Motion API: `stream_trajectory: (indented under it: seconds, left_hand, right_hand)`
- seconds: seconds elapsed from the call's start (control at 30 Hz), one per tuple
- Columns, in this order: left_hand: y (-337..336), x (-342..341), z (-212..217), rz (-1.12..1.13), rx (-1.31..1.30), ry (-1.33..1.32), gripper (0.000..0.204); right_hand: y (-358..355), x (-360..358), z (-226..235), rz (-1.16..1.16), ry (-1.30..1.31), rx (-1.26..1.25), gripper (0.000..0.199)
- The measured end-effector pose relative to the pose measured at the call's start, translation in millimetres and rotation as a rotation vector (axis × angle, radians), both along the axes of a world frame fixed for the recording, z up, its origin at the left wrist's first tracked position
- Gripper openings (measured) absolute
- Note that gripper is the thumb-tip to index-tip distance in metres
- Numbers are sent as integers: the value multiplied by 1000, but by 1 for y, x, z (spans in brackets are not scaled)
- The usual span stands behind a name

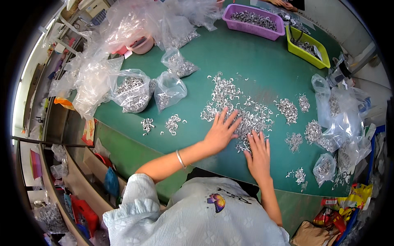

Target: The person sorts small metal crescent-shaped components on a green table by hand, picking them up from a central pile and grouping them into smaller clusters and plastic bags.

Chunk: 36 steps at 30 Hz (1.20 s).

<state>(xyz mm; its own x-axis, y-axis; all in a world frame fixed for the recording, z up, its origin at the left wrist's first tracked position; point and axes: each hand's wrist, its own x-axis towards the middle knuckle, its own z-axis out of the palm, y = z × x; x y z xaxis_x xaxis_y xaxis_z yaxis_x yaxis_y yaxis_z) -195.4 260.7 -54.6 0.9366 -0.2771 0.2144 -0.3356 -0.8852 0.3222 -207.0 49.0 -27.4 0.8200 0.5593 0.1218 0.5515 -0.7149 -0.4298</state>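
A spread-out pile of small silvery curved metal pieces lies in the middle of the green table. My left hand rests on the pile's near left part, fingers stretched and apart, with a bangle on the wrist. On its near right edge lies my right hand, flat with the fingers extended. Neither hand grips anything. Smaller heaps of similar pieces sit to the right, including one heap close to the main pile. Two little heaps lie to the left.
Clear plastic bags of metal pieces stand at the left, and more bags crowd the right edge. A purple basket and a yellow-green basket hold parts at the back. Another person's hands show at the far edge.
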Motion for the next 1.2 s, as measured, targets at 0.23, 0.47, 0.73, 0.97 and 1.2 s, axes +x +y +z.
stream_trajectory:
  seconds: [0.23,0.47,0.73,0.97,1.2]
  left_hand:
    - [1,28,21,180,-65,-61,47]
    - [-10,-36,41,74,-335,125,38]
    - [-23,-59,23,-209,-342,88,36]
    - [-13,-52,20,-21,-471,0,27]
    - [-14,-54,20,57,-386,-3,22]
  right_hand:
    - [8,16,10,-68,35,188,42]
    - [-4,-16,25,210,146,85,43]
    - [-29,-31,17,50,139,149,33]
    - [-15,-19,22,-172,98,325,42]
    - [-15,-24,22,-34,81,-42,45]
